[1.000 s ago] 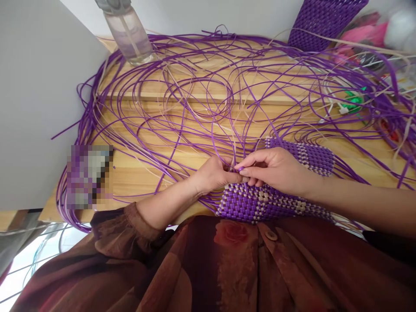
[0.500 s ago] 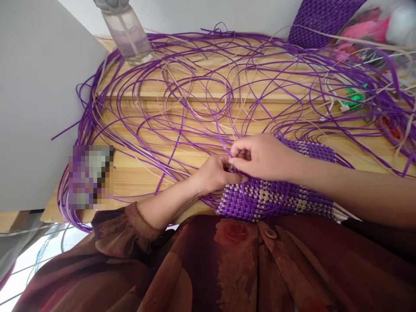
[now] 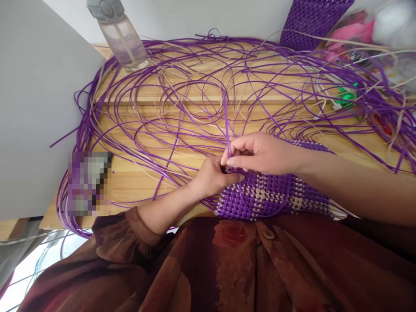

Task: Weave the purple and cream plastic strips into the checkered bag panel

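A woven piece (image 3: 276,197) of purple and beige plastic strips, with beige flower-like marks, lies at the table's front edge against my shirt. My left hand (image 3: 212,175) grips its upper left edge, thumb on top and fingers hidden beneath. Just above, my right hand (image 3: 256,152) pinches a purple strip (image 3: 226,125) between thumb and forefinger. That strip stands up from the weave and curves away over the table. A loose loop of purple strip (image 3: 288,193) lies across the woven face. My fingertips hide where the pinched strip meets the weave.
Long loose purple and beige strips (image 3: 143,86) sprawl over the wooden table (image 3: 130,182). A water bottle (image 3: 121,39) stands at the back left, and a blurred-out flat object (image 3: 89,184) lies left. Another purple woven piece (image 3: 313,26), pink material (image 3: 352,34) and a green item (image 3: 347,96) are at right.
My right hand has shifted slightly left, and the pinched purple strip now stands more upright. My left hand keeps its grip on the weave. The whole view has moved a little.
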{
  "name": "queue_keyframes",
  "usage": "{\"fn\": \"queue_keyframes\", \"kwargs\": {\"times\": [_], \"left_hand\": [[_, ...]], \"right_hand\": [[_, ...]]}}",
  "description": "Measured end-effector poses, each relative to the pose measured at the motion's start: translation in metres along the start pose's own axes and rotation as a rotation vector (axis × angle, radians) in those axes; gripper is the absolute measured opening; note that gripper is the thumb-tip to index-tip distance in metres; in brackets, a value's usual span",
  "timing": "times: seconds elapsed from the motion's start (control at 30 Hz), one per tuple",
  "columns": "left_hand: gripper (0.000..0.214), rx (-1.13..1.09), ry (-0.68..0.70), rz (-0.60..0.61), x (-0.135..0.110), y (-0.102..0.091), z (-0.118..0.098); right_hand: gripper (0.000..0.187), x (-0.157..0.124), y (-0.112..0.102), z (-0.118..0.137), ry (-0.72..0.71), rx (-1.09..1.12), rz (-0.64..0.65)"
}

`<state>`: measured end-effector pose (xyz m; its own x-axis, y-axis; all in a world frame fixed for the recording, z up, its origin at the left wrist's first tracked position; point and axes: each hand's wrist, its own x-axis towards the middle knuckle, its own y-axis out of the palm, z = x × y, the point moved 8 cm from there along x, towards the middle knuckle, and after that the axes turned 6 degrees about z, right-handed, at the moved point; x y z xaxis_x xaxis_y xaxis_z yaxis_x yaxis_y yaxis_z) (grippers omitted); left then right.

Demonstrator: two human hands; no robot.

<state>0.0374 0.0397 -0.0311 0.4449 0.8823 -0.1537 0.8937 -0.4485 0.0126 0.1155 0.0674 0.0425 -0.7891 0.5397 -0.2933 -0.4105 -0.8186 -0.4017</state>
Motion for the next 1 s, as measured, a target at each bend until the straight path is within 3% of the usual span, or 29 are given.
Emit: {"fn": "queue_keyframes", "kwargs": {"times": [0.1, 0.2, 0.3, 0.47, 0.6, 0.8, 1.0], "left_hand": [[0.026, -0.07, 0.0, 0.07, 0.0, 0.005, 0.003], [0.028, -0.144, -0.021, 0.107, 0.002, 0.007, 0.009], [0.031, -0.169, -0.039, 0.049, 0.003, 0.003, 0.011], [0.032, -0.213, -0.029, -0.018, 0.002, 0.0, 0.007], [0.039, -0.295, 0.009, -0.013, 0.002, 0.002, 0.004], [0.023, -0.421, -0.068, 0.101, 0.003, 0.014, 0.013], [0.03, -0.433, -0.155, 0.064, 0.002, 0.012, 0.017]], "right_hand": [[0.018, 0.012, -0.01, -0.002, 0.02, -0.067, 0.073], [0.019, 0.018, -0.019, -0.004, 0.055, -0.186, 0.04], [0.02, 0.024, -0.015, 0.003, 0.057, -0.338, 0.005], [0.016, 0.028, 0.004, 0.033, -0.085, -0.686, 0.038], [0.018, 0.034, -0.001, 0.042, -0.036, -0.82, 0.035], [0.033, 0.036, -0.034, 0.006, 0.28, -0.733, -0.083], [0.031, -0.012, -0.051, -0.014, 0.278, -0.499, -0.356]]}}
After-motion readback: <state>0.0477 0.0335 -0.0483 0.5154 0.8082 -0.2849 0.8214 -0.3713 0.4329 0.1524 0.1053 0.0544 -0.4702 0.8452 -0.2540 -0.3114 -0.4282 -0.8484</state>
